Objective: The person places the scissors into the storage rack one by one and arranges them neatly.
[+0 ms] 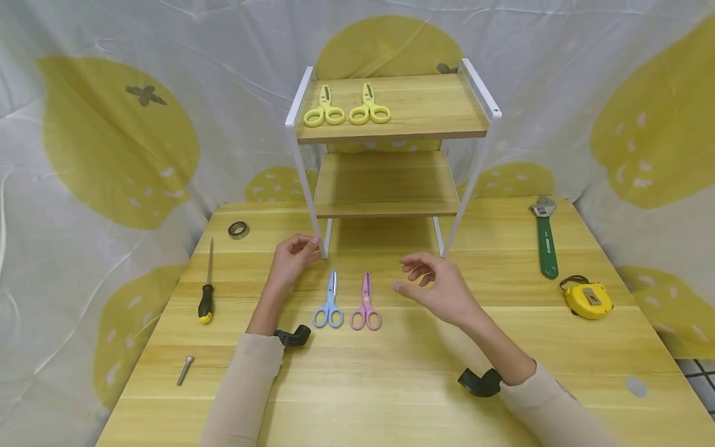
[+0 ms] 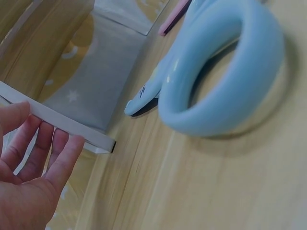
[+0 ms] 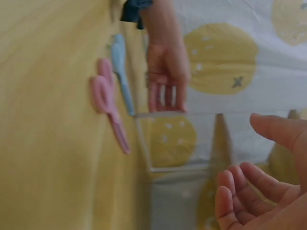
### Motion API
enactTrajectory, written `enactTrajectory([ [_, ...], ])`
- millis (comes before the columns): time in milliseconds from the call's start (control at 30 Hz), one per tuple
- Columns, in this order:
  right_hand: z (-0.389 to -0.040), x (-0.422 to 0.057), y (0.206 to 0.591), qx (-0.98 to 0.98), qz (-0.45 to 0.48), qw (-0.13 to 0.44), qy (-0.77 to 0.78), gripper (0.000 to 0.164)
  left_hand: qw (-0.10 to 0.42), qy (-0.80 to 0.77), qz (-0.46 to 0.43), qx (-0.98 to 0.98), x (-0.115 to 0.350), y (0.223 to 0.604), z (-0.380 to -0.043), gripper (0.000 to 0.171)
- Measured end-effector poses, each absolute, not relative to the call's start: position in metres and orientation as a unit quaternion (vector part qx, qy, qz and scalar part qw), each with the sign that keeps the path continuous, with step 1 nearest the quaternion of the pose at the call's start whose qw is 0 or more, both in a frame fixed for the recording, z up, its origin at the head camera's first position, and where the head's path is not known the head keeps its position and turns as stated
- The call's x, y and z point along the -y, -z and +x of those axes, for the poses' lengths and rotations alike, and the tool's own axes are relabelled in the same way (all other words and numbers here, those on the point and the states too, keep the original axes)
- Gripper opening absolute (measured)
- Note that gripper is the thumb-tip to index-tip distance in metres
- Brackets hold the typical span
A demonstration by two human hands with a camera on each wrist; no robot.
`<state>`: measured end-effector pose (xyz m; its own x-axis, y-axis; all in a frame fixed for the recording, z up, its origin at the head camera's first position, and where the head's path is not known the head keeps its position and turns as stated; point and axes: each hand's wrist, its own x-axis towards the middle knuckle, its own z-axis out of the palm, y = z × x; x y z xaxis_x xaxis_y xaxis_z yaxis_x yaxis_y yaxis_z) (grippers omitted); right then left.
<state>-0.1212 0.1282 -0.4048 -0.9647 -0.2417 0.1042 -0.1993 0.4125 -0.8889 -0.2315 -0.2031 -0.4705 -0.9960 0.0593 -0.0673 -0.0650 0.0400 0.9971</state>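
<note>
A small two-tier shelf rack point(image 1: 391, 133) with white metal legs and wood-grain boards stands at the table's back. My left hand point(image 1: 295, 251) is at the bottom of its left front leg. In the left wrist view that hand pinches the white leg point(image 2: 72, 125) between thumb and fingertips. My right hand point(image 1: 441, 285) hovers right of the pink scissors, fingers loosely bent, holding nothing. Blue scissors point(image 1: 331, 301) and pink scissors point(image 1: 366, 304) lie side by side before the rack, blades pointing away. Two yellow scissors, one left point(image 1: 324, 112) and one right point(image 1: 369, 110), lie on the top board.
On the left lie a tape roll point(image 1: 238, 230), a screwdriver point(image 1: 207, 292) and a bolt point(image 1: 185, 370). An adjustable wrench point(image 1: 547, 242), a yellow tape measure point(image 1: 589, 300) and a grey disc point(image 1: 636, 387) lie on the right. A lemon-print curtain point(image 1: 223, 93) hangs around the table.
</note>
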Motion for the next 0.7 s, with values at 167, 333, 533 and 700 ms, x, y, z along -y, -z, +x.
enactTrajectory([
  [167, -0.119, -0.117, 0.435, -0.843, -0.124, 0.047, 0.522, 0.054, 0.042, -0.689, -0.001, -0.723, 0.203, 0.47, -0.23, 0.052],
  [333, -0.116, -0.107, 0.453, -0.843, -0.115, 0.083, 0.519, 0.062, 0.038, -0.686, -0.001, -0.726, 0.203, 0.47, -0.23, 0.054],
  [533, -0.113, -0.095, 0.47, -0.844, -0.114, 0.096, 0.515, 0.062, 0.04, -0.685, 0.0, -0.727, 0.205, 0.472, -0.23, 0.055],
  [700, -0.113, -0.09, 0.482, -0.85, -0.113, 0.099, 0.505, 0.062, 0.041, -0.687, -0.006, -0.726, 0.203, 0.472, -0.23, 0.054],
])
